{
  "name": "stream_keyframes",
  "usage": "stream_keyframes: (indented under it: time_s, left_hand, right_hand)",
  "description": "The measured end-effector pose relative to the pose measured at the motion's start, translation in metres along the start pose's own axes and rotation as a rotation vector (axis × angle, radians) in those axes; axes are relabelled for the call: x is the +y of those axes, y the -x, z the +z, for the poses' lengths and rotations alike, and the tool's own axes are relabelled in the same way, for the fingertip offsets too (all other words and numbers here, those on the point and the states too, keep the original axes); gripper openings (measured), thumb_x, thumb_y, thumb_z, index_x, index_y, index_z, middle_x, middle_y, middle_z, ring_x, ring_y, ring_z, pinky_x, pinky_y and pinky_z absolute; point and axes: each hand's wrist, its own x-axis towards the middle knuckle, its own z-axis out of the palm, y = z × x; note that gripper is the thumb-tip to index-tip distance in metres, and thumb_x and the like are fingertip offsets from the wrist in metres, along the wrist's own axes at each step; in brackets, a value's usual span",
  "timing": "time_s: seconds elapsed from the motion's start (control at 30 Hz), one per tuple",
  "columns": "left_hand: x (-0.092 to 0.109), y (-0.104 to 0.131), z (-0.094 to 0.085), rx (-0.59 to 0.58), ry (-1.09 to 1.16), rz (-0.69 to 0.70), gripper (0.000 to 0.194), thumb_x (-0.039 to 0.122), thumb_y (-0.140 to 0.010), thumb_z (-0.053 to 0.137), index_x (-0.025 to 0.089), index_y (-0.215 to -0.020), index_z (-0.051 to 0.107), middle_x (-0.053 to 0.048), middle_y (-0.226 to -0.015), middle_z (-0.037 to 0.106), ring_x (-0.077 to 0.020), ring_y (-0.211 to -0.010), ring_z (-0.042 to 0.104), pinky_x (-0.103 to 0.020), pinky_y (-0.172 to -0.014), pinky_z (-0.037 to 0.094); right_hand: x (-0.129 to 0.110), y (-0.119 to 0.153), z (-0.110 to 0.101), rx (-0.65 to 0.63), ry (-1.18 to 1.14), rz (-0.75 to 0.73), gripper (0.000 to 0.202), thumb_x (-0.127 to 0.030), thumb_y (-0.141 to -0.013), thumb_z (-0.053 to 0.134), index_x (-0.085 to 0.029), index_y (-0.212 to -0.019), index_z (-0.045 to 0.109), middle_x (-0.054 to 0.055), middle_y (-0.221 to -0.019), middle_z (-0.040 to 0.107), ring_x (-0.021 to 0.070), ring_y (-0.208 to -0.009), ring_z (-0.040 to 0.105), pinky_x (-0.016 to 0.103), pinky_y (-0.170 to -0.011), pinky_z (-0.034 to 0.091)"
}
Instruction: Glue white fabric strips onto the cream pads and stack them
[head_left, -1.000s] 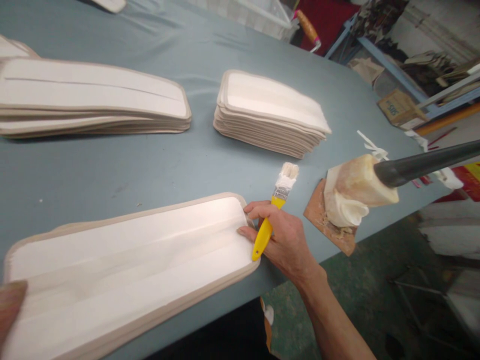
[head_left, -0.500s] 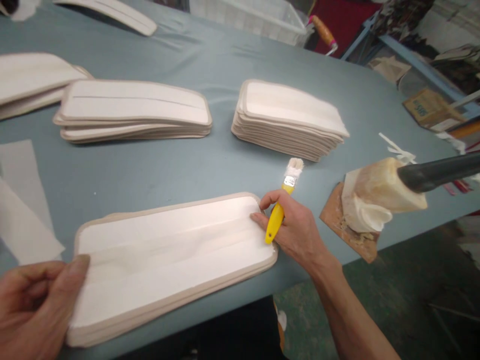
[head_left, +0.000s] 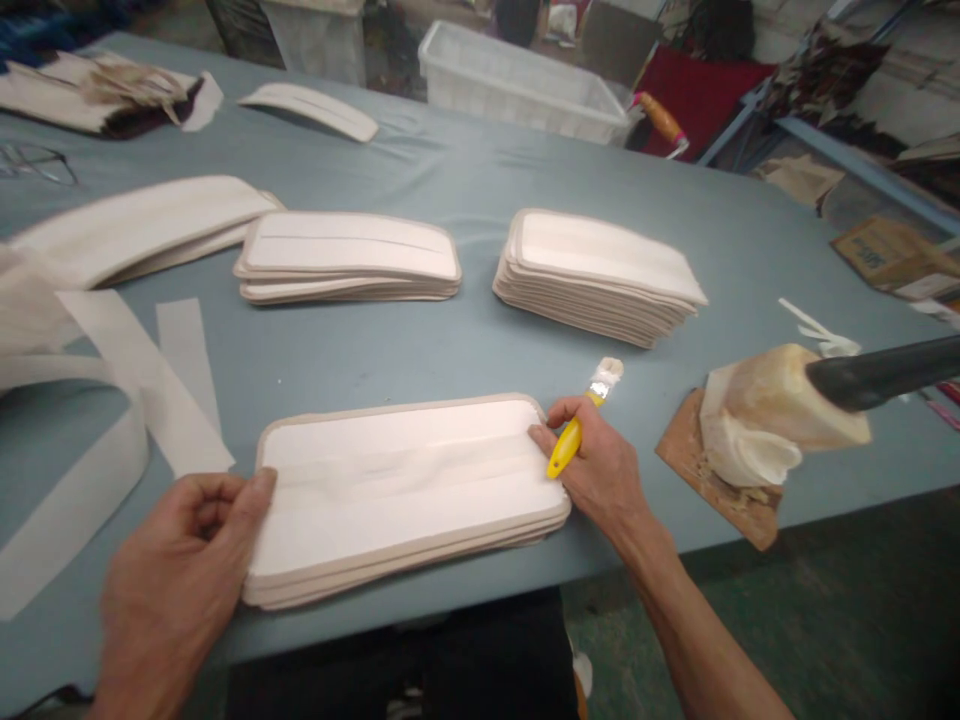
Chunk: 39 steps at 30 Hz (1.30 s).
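Observation:
A white oblong panel point(head_left: 405, 480) with rounded corners and a beige border lies on top of a few similar ones at the table's near edge. My left hand point(head_left: 187, 570) pinches its left end, thumb on top and fingers curled at the edge. At the right end, my right hand point(head_left: 592, 455) is closed round a paintbrush point(head_left: 568, 447) with a yellow handle. Its white-coated bristles point away from me. The thumb and forefinger of that hand also touch the panel's right edge.
Behind lie a tall stack of panels point(head_left: 607, 265), a lower stack with a lined top point(head_left: 349, 245) and more panels point(head_left: 150, 225). White strips point(head_left: 142, 380) lie left. At right, a container smeared with white paste point(head_left: 780, 400) stands on a brown board point(head_left: 679, 440). A plastic bin point(head_left: 517, 90) is beyond.
The view has swung left and up, so more of the table's left and far side shows. Both hands keep their places at the panel's ends, and the brush stays in my right hand.

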Motion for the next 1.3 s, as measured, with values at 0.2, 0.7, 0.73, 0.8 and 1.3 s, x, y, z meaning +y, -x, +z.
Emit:
stream_keyframes:
  time_s: [0.2,0.7,0.73,0.8,1.3]
  left_hand:
    - [0.022,0.006,-0.012,-0.112,0.184,-0.053,0.042,0.064,-0.081,0.056,0.023,-0.084,0.063,0.004,-0.063,0.067,-0.0176,-0.063,0.060,-0.027,-0.059,0.042]
    - [0.008,0.042,-0.005,0.259,-0.125,1.092,0.047,0.033,-0.106,0.042,0.011,-0.146,0.055,-0.015,-0.154,0.059,-0.0311,-0.150,0.048,-0.042,-0.127,0.034]
    - [0.011,0.046,0.001,0.265,-0.184,1.202,0.050,0.030,-0.106,0.042,0.009,-0.151,0.051,-0.016,-0.160,0.054,-0.0318,-0.155,0.041,-0.042,-0.130,0.027]
    - [0.018,0.049,0.010,0.277,-0.290,1.299,0.054,0.031,-0.107,0.040,0.007,-0.154,0.047,-0.017,-0.164,0.048,-0.0343,-0.156,0.038,-0.044,-0.130,0.024]
    - [0.010,0.052,0.020,0.281,-0.427,1.230,0.078,0.057,-0.108,0.027,-0.003,-0.152,0.048,-0.026,-0.164,0.044,-0.0413,-0.153,0.040,-0.050,-0.127,0.027]
  right_hand:
    - [0.001,0.002,-0.009,0.207,-0.015,-0.016,0.035,-0.058,-0.099,0.056,-0.025,-0.090,0.062,0.002,-0.072,0.069,0.0221,-0.059,0.063,0.032,-0.058,0.041]
    - [-0.079,0.062,0.012,-0.001,-0.240,-0.683,0.024,-0.018,-0.098,0.062,-0.025,-0.120,0.053,0.015,-0.146,0.067,0.0320,-0.134,0.066,0.054,-0.109,0.056]
    - [-0.082,0.062,0.014,-0.025,-0.240,-0.714,0.026,-0.016,-0.097,0.061,-0.025,-0.119,0.053,0.015,-0.146,0.067,0.0322,-0.134,0.065,0.055,-0.111,0.054]
    - [-0.086,0.061,0.019,-0.072,-0.239,-0.753,0.028,-0.013,-0.095,0.060,-0.025,-0.119,0.052,0.014,-0.147,0.067,0.0322,-0.136,0.064,0.057,-0.115,0.050]
    - [-0.045,0.064,0.021,-0.053,-0.070,-0.594,0.032,-0.023,-0.101,0.065,-0.018,-0.130,0.052,0.021,-0.157,0.056,0.0349,-0.146,0.052,0.055,-0.119,0.044]
